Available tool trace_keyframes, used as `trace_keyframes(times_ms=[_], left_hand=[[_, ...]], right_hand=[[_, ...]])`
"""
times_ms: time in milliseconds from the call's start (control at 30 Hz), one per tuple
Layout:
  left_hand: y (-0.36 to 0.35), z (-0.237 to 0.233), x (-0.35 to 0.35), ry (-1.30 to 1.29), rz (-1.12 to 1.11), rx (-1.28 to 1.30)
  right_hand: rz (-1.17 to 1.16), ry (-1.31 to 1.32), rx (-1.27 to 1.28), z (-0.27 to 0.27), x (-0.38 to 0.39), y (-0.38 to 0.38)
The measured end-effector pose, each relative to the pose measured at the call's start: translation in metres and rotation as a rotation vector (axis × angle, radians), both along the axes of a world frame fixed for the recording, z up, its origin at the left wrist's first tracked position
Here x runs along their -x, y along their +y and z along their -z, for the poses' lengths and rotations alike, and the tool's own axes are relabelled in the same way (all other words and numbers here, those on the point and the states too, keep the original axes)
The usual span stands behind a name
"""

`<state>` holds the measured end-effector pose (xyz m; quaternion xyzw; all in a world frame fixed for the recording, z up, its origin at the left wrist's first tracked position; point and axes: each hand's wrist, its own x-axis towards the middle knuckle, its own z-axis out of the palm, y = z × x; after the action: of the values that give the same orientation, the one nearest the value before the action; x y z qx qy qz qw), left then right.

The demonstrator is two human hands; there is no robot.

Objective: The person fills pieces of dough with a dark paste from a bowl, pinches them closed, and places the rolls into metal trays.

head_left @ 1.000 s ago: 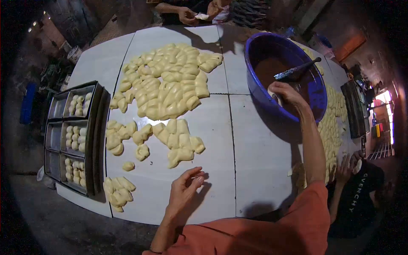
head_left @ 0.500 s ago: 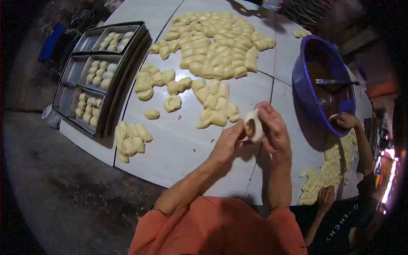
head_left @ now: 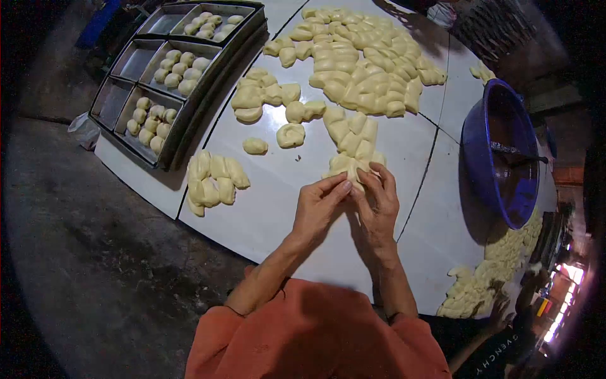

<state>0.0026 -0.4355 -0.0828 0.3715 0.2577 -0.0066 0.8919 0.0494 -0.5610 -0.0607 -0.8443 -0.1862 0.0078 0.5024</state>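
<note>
My left hand (head_left: pixel 317 205) and my right hand (head_left: pixel 379 205) are close together over the white table, fingertips pinching pale dough at the near end of a small dough cluster (head_left: pixel 353 136). Whether they hold a separate piece or the cluster's edge is hard to tell. To the left lie a small dough piece (head_left: pixel 255 146), a round one (head_left: pixel 290 135) and a joined group (head_left: pixel 214 180). A large mass of dough pieces (head_left: pixel 369 63) spreads beyond the cluster.
A black metal tray (head_left: pixel 170 82) with compartments, some holding dough balls, stands at the left. At the right is a blue basin (head_left: pixel 477 151) of brown filling with a utensil. More dough (head_left: pixel 470 290) and a co-worker's dark shirt (head_left: pixel 499 347) are at the lower right.
The filled dough piece my hands held up, brown filling showing, is no longer visible; my hands have moved down to the cluster. The view has shifted. The co-worker's hand has left the basin.
</note>
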Motion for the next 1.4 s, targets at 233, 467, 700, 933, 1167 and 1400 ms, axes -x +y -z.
trace_keyframes(times_ms=[233, 467, 700, 933, 1167, 1400], left_hand=[[0.004, -0.003, -0.007, 0.009, 0.064, -0.080], [0.030, 0.002, -0.014, 0.026, 0.209, -0.043], [0.017, -0.011, -0.004, 0.065, 0.299, -0.114], [0.011, -0.009, 0.002, -0.030, 0.347, -0.248], [0.000, -0.006, 0.011, -0.006, 0.322, -0.398], [0.016, 0.011, 0.011, 0.058, 0.267, -0.207]], right_hand=[[0.143, 0.579, -0.475, 0.009, 0.007, 0.004], [-0.163, 0.667, -0.493, -0.011, 0.012, -0.011], [-0.049, 0.038, -0.272, 0.023, 0.011, -0.023], [0.098, -0.099, -0.319, 0.049, 0.012, -0.011], [0.122, 0.077, -0.287, 0.052, 0.011, -0.018], [-0.176, 0.056, -0.145, 0.020, 0.021, -0.029]])
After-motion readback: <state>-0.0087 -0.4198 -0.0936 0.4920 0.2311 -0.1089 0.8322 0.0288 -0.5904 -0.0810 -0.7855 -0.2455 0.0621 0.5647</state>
